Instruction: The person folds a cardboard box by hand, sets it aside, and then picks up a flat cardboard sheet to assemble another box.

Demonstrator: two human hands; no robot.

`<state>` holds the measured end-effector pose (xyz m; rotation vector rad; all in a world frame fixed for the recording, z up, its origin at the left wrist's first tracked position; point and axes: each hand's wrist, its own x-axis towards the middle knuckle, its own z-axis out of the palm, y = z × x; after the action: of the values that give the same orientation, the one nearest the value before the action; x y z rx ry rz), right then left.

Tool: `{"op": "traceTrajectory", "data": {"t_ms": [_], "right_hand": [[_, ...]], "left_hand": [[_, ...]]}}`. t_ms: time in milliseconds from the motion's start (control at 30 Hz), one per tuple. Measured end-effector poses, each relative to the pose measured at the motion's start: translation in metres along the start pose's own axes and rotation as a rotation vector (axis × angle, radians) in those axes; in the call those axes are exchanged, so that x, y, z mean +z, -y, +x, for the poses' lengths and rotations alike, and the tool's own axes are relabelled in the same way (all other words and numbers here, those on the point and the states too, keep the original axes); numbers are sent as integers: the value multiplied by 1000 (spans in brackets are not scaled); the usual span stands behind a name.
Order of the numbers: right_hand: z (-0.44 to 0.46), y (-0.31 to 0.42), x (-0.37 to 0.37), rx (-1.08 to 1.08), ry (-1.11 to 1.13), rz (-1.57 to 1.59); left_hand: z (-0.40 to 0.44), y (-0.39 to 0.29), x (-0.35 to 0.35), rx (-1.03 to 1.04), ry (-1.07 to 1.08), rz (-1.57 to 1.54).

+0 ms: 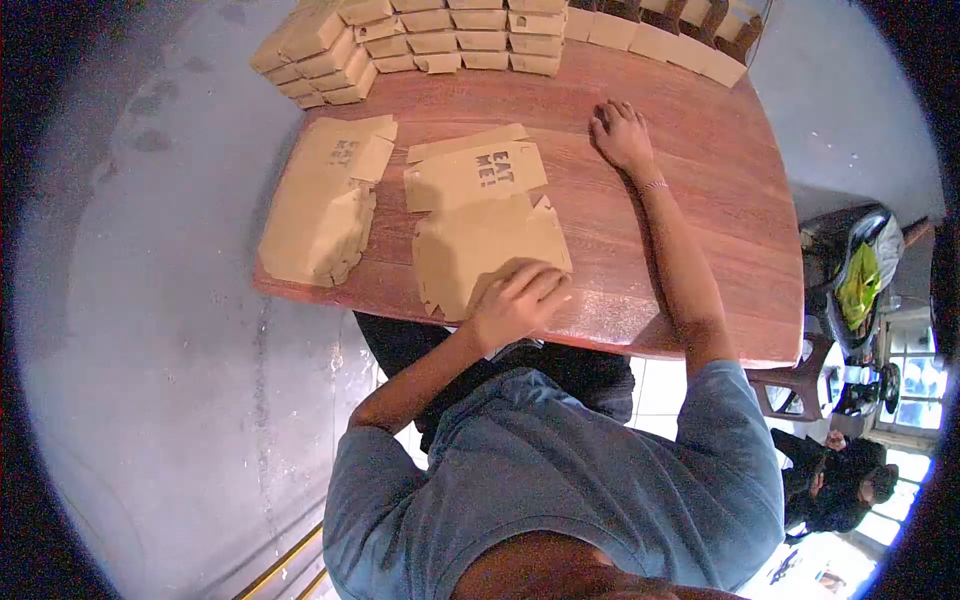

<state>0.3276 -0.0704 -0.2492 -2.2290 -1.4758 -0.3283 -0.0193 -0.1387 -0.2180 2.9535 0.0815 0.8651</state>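
Observation:
An unfolded brown cardboard box blank (pixel 485 245) lies flat on the wooden table, printed "EAT ME!" near its upper right. My left hand (pixel 520 300) is over its lower edge, fingers loosely bent and slightly apart; nothing can be made out in them. To the right of the blank, my right hand (pixel 622 135) rests on the tabletop with fingers slightly curled and apart, holding nothing visible. More flat cardboard (pixel 320 200) with the same print lies at the table's left edge.
Folded cardboard boxes (pixel 435 42) stand stacked along the back of the wooden table (pixel 720 220). More boxes with dark contents (pixel 665 45) are in a row at the back right. Beyond the right edge are a stool (pixel 815 380), bags (pixel 858 285) and another person (pixel 835 480).

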Motion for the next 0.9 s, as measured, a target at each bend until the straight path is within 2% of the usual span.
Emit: {"op": "traceTrajectory", "data": {"t_ms": [33, 67, 233, 467, 700, 767, 833, 900], "right_hand": [[0, -2, 3, -5, -22, -21], [1, -3, 5, -12, -46, -41], [1, 0, -2, -10, -7, -19], [1, 4, -3, -24, 4, -62], [4, 2, -6, -75, -21, 7], [4, 4, -9, -22, 24, 27], [5, -6, 0, -28, -36, 142], [8, -18, 13, -25, -19, 64]], "left_hand": [[2, -2, 2, -80, -74, -38], [3, -1, 3, -77, -74, -40], [-6, 4, 4, -310, 12, -19], [-10, 7, 2, -292, 100, -144], [4, -10, 9, -97, 203, -299], [11, -13, 9, -50, 194, -353], [11, -9, 1, -88, 169, -409], [3, 1, -18, -248, 96, -523]]}}
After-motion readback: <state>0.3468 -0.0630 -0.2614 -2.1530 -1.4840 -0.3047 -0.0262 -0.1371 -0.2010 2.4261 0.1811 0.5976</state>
